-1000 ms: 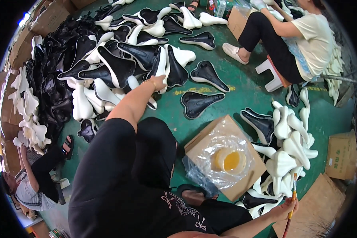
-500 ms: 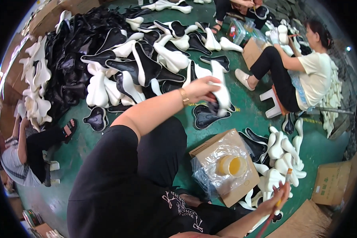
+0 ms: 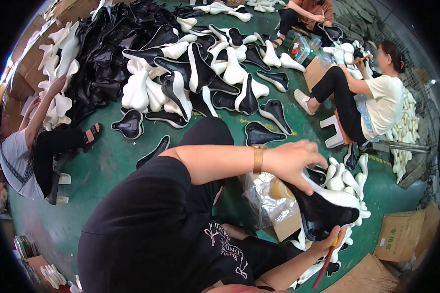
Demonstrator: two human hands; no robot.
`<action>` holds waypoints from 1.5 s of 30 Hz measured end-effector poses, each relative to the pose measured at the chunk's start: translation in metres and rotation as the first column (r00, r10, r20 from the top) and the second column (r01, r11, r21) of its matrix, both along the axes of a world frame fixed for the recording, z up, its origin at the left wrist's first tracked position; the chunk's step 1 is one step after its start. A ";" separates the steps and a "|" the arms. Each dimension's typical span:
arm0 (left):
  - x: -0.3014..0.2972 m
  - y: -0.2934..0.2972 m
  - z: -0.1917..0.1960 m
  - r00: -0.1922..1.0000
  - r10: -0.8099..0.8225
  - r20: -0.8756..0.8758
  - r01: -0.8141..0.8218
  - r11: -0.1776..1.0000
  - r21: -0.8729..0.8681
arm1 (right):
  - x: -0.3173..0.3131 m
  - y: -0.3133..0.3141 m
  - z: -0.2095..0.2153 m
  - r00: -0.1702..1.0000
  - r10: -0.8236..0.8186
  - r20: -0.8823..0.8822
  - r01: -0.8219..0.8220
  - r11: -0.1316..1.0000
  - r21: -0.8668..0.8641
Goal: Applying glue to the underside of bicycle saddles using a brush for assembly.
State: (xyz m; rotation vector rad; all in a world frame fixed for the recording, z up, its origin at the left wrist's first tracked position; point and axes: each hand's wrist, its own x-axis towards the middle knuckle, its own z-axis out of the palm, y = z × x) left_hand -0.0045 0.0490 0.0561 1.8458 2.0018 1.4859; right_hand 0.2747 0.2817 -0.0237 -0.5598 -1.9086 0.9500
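A bicycle saddle with a black shell and a white foam pad [image 3: 327, 210] is held over the cardboard box beside me. My left hand [image 3: 291, 161], with a gold watch at the wrist, grips its narrow end. At the wide end, the fingers of my right hand [image 3: 330, 240] meet the saddle's lower edge. That same hand is closed round a brush with a red handle [image 3: 323, 267]; its bristles are hidden. Partly covered by the saddle, a jar of yellow liquid [image 3: 280, 189] stands on clear plastic film [image 3: 259, 198] over the cardboard box [image 3: 284, 227].
White foam pads [image 3: 349, 180] are heaped just beyond the box. Many black-and-white saddle pieces [image 3: 200, 68] lie ahead, beside a black pile [image 3: 107, 63]. Co-workers sit at the left [image 3: 22, 161], right [image 3: 384, 102] and far right [image 3: 310, 14]. Cartons [image 3: 401, 234] stand at lower right.
My left hand has come back from the floor pile with the saddle, to the right and nearer me. My right hand, still with the brush, now touches the saddle. The view has shifted slightly.
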 end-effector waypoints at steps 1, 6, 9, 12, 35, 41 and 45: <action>-0.004 -0.003 -0.003 0.982 -0.052 -0.181 0.053 0.999 -0.001 | -0.002 -0.005 0.000 1.000 -0.014 -0.015 0.015 1.000 0.023; 0.022 0.000 -0.042 0.438 -0.427 0.791 0.862 0.449 -0.235 | -0.012 -0.004 -0.015 0.956 0.237 -0.171 -0.281 0.907 -0.313; 0.021 -0.028 -0.051 0.503 -0.188 0.843 0.612 0.766 -0.195 | -0.043 -0.023 0.004 0.992 0.011 -0.123 -0.071 0.863 -0.499; 0.007 -0.049 -0.043 0.529 -0.147 0.836 0.349 0.935 -0.057 | -0.042 -0.005 -0.011 0.973 0.194 -0.127 -0.230 0.874 -0.428; -0.016 -0.045 -0.054 0.068 0.297 0.952 0.678 0.687 -0.263 | -0.092 -0.025 -0.010 0.970 0.216 -0.114 -0.240 0.752 -0.614; -0.017 -0.036 -0.053 0.056 0.235 0.970 0.673 0.709 -0.211 | -0.080 -0.017 -0.006 0.931 0.359 0.070 -0.295 0.851 -0.434; -0.016 -0.031 -0.046 0.174 0.173 0.969 0.659 0.711 -0.245 | -0.082 -0.018 0.012 0.891 0.401 0.213 -0.357 0.908 -0.219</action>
